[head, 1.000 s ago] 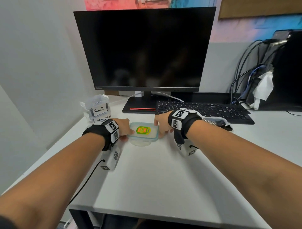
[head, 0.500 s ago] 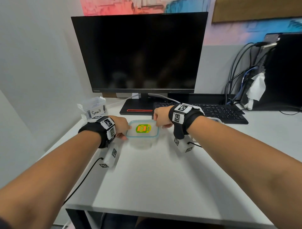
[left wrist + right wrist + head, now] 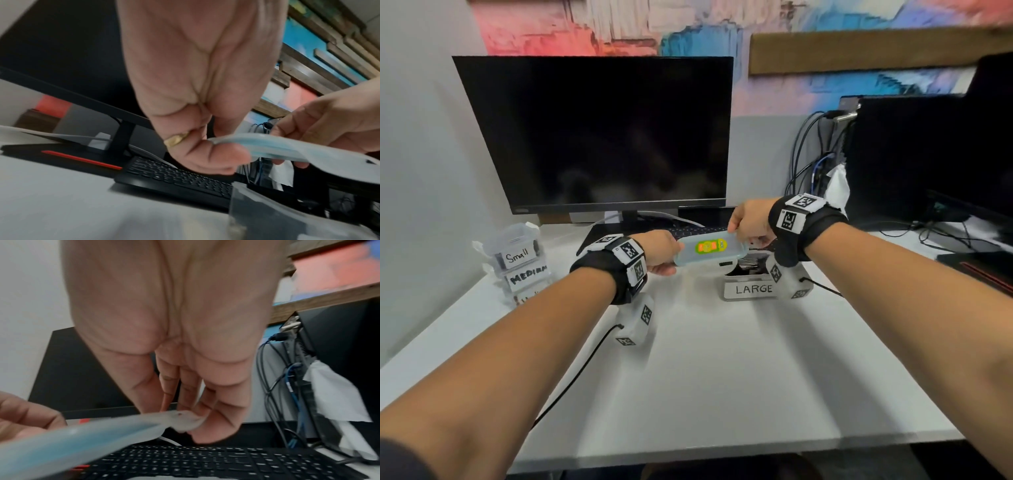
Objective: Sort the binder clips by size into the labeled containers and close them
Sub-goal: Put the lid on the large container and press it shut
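Both hands hold a clear lid [image 3: 709,248] with a blue rim and a green-and-orange sticker, tilted in the air above the white table [image 3: 722,370]. My left hand [image 3: 661,253] pinches its left end and my right hand [image 3: 750,222] pinches its right end. In the left wrist view, thumb and fingers clamp the lid [image 3: 267,146]. The right wrist view shows fingertips gripping the corner tab of the lid [image 3: 82,434]. Below the right end stands an open clear container labeled LARGE [image 3: 753,289] with dark binder clips [image 3: 748,265] inside.
Clear containers labeled Small [image 3: 517,255] and MEDIUM [image 3: 527,277] are stacked at the table's left edge. A black monitor [image 3: 599,137] stands behind, with a keyboard [image 3: 205,462] beneath the hands. Cables [image 3: 811,164] and a black computer [image 3: 928,154] fill the right rear.
The lid has risen off the clear container into the air between both hands and now tilts. The head view has shifted left, so the LARGE label now shows.
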